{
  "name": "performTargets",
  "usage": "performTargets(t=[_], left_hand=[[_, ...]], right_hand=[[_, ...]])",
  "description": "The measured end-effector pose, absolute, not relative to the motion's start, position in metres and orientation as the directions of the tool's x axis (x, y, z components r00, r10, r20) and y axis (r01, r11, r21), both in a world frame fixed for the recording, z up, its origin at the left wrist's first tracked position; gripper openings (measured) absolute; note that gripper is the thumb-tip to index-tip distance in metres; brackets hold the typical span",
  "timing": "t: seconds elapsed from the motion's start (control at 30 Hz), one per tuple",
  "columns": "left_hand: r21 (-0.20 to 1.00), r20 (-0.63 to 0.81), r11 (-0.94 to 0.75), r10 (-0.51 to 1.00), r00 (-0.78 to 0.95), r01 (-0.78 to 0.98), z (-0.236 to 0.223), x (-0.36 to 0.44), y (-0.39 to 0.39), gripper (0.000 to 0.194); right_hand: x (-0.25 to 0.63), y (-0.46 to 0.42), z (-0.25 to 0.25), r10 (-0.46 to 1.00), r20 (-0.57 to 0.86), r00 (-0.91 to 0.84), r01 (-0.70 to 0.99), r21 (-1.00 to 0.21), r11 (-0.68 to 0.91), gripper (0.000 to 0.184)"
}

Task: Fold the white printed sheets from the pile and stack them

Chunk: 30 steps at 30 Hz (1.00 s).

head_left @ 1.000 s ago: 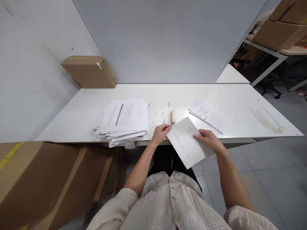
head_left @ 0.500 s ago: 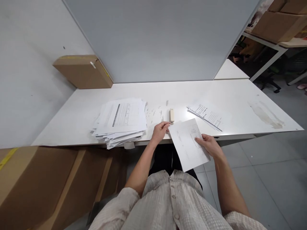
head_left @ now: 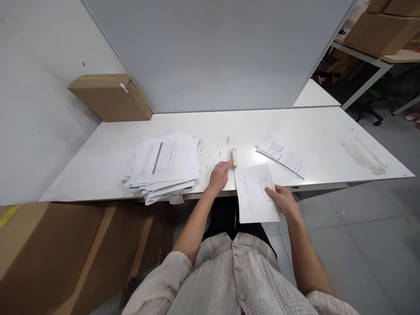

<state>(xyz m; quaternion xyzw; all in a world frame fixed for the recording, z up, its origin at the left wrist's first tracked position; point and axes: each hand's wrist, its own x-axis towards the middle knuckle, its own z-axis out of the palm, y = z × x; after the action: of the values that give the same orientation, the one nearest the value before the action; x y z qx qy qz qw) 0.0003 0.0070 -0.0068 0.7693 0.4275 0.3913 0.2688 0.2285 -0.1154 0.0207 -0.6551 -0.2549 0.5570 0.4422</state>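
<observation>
Where the white, rectangular printed paper (head_left: 253, 205) overhangs the near edge of the white, flat-topped desk (head_left: 328, 140), the right hand (head_left: 286, 201) clamps its right side, thumb uppermost. The left hand (head_left: 219, 177), apart from the right, extends its fingers to the near end of a small, narrow, cream-coloured stapler (head_left: 234, 155); contact cannot be confirmed. The stapler rests on the desk at the paper's far left corner, long axis running away from the person, ahead and slightly right of the left hand, the nearer of the two. To its left lies a thick, uneven stack of white sheets (head_left: 175, 162); to its right, a thin, slanted pile of printed sheets (head_left: 285, 159). Beyond, a brown cardboard box (head_left: 110, 99) stands at the desk's back left corner.
</observation>
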Motion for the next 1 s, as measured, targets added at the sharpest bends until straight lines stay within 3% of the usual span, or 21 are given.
performTargets(t=[0.73,0.9,1.0], left_hand=[[0.611,0.365,-0.545,0.838,0.406,0.575,-0.016,0.002,0.007,0.058],[0.614,0.346,-0.54,0.84,0.418,0.576,-0.012,0.002,0.006,0.059],[0.72,0.324,-0.481,0.87,0.371,0.5,-0.011,0.002,0.005,0.048]], right_hand=[[0.214,-0.103,0.015,0.848,-0.445,0.29,-0.105,-0.895,-0.434,0.032],[0.232,-0.118,0.041,0.833,-0.232,0.502,0.184,-0.912,-0.365,0.036],[0.223,-0.114,0.069,0.861,-0.147,0.488,0.153,-0.956,-0.25,0.036]])
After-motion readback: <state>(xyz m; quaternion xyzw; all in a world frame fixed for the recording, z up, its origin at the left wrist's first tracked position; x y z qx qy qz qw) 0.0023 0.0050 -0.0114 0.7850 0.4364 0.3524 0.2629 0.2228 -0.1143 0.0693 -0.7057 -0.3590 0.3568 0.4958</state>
